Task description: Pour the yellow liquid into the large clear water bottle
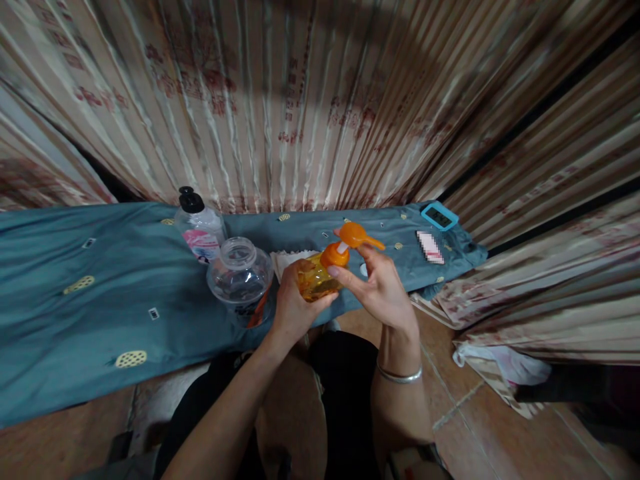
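Observation:
My left hand (pixel 295 300) is wrapped round a yellow see-through pump bottle (pixel 316 279), which is tilted to the right above the cloth. An orange pump head (pixel 353 235) with a spout tops the bottle, and a short white stem shows between it and the orange collar. My right hand (pixel 383 283) grips around the collar and pump head, thumb on the collar, its other fingers partly hidden behind. Just left of my left hand stands a clear, wide-bodied bottle (pixel 240 277) with an open neck. Behind it is a clear bottle with a black pump top (pixel 192 200) and a pink label.
A teal patterned cloth (pixel 110 293) covers the long surface. At its right end lie a blue-framed digital timer (pixel 440 216) and a pixelated rectangular item (pixel 430 247). A pale cloth (pixel 285 259) lies behind the bottle. Pleated curtains (pixel 260 107) hang close behind and at right.

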Available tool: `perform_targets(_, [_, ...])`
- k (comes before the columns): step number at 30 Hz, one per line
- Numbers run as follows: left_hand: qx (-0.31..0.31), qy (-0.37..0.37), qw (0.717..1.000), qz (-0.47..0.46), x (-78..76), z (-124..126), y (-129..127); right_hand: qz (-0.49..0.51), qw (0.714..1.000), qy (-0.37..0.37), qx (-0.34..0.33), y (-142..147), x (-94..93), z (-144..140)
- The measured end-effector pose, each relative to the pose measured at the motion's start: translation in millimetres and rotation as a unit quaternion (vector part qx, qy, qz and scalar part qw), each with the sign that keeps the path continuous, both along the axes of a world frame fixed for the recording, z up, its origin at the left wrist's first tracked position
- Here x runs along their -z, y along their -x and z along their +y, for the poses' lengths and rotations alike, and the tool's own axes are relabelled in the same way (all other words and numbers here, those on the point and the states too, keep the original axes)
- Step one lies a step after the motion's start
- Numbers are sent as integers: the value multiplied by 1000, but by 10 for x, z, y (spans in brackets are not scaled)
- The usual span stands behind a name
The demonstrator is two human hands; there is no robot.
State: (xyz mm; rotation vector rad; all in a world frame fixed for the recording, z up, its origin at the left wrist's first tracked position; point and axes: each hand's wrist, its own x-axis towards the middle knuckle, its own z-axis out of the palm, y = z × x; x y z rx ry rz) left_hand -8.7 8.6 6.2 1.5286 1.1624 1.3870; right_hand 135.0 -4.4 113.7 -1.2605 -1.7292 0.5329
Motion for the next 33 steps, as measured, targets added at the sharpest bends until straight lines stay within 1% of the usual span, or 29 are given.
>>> perform_targets(2, [2, -2, 1000, -1, -13, -2, 2, 7, 999, -1, -39, -35, 10, -5])
perform_targets(4, [1, -2, 1000, -1, -24, -3, 4, 13, 999, 2, -36, -37, 29, 0])
perform_targets(5, [1, -2, 1000, 0, -27, -2, 4, 14, 1000, 3, -22, -26, 40, 5])
perform_targets(8, [-3, 0, 1000, -1, -24, 1, 0, 20, 999, 2, 50, 33, 56, 19])
perform_targets(10, [-7, 5, 1000, -6, -19, 2, -5, 26, 997, -1, 75, 63, 46, 23])
perform_targets(12, [-7, 9, 1000, -9, -20, 2, -9, 31, 998, -4, 60, 72, 28, 24])
perform_targets(17, [3, 11, 1000, -16, -46, -3, -14, 50, 998, -22, -38, 21, 30, 16])
perform_targets(19, [3, 13, 1000, -14, -55, -8, -15, 71, 996, -17, -53, -2, 43, 1])
perform_targets(21, [1, 15, 1000, -11, -60, -12, -16, 105, 993, -13, -53, -12, 39, -22])
perform_targets(24, [3, 16, 1000, -10, -63, -14, -16, 161, 986, -28, -42, 1, -26, -60])
perform_targets(29, [-1, 6, 1000, -5, -63, -1, -16, 224, 970, -94, 0, 36, -245, -106])
perform_targets(31, [-4, 0, 1000, -1, -57, 6, -14, 234, 964, -122, 24, 39, -343, -118])
perform_targets(33, [-5, -5, 1000, 1, -49, 13, -13, 223, 962, -150, 35, 39, -439, -128])
